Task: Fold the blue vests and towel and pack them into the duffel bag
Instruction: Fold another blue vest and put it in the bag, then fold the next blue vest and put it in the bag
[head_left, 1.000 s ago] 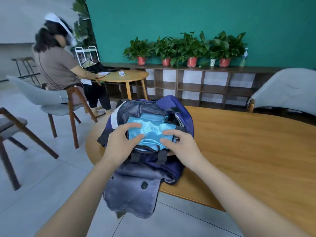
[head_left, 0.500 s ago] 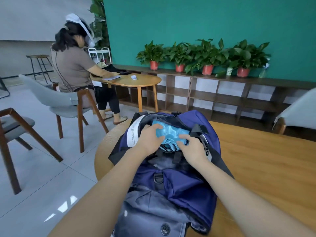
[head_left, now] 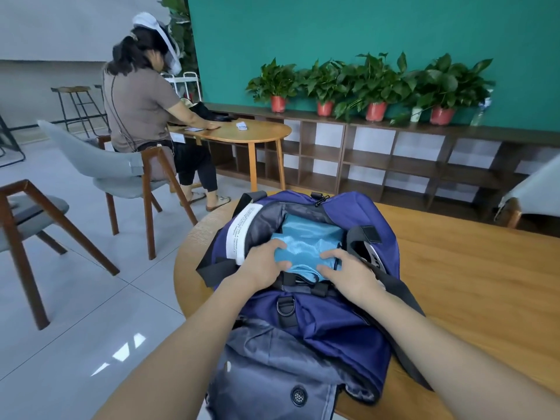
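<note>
A navy duffel bag (head_left: 348,325) lies open on the round wooden table (head_left: 472,286), its mouth facing me. A folded light-blue cloth (head_left: 309,241) sits inside the opening, partly hidden by the bag's dark lining. My left hand (head_left: 265,266) grips the cloth's near left edge, fingers on top and thumb against the front. My right hand (head_left: 350,274) holds the near right edge the same way. A grey flap (head_left: 272,374) of the bag hangs over the table edge toward me.
A person (head_left: 142,101) sits at a small round table (head_left: 242,133) at the back left. Wooden chairs (head_left: 121,177) stand on the tiled floor to the left. Low shelving with potted plants (head_left: 375,83) lines the green wall. Another chair (head_left: 530,189) is at the right.
Both hands have carried the blue cloth from above the bag's mouth down into the opening. It now sits lower, with the bag's rim around it.
</note>
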`<state>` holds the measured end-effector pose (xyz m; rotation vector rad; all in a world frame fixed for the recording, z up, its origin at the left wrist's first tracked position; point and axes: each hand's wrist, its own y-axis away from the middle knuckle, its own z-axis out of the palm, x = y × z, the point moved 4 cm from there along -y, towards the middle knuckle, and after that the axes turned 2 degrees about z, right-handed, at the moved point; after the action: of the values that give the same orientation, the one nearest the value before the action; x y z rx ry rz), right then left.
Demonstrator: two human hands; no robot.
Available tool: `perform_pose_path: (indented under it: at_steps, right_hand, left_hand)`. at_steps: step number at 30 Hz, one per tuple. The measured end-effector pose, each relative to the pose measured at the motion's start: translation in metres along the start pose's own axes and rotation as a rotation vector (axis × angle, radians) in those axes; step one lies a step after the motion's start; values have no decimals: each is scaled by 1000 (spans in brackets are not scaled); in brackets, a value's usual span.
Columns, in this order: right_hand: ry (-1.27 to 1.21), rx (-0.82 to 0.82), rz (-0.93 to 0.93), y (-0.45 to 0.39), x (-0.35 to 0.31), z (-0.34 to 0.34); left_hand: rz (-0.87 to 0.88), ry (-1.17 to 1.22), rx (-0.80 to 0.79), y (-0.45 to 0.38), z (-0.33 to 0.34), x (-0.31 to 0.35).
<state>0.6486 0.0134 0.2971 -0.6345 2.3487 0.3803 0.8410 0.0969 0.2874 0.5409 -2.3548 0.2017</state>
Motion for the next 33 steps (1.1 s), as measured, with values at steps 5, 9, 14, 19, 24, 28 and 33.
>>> perform_pose_path:
  at_steps: [5, 9, 14, 19, 24, 28, 33]
  right_hand:
    - [18, -7, -52, 5, -4, -3]
    - [70, 26, -52, 17, -5, -8]
    - [-4, 48, -107, 56, -3, -26]
    - [-54, 90, -177, 122, 16, -60]
    - [-59, 144, -181, 199, 67, -102]
    - [-19, 198, -118, 264, 133, -136]
    - [-32, 284, 24, 350, 234, -177]
  left_hand:
    - [-17, -29, 17, 4, 1, 4]
    - [-8, -75, 142, 21, -6, 15]
    - [43, -116, 335, 63, -17, 46]
    - [108, -135, 400, 121, 6, 97]
    - [269, -117, 356, 179, 66, 170]
    - [353, -80, 244, 218, 130, 226]
    - [468, -79, 63, 267, 224, 289]
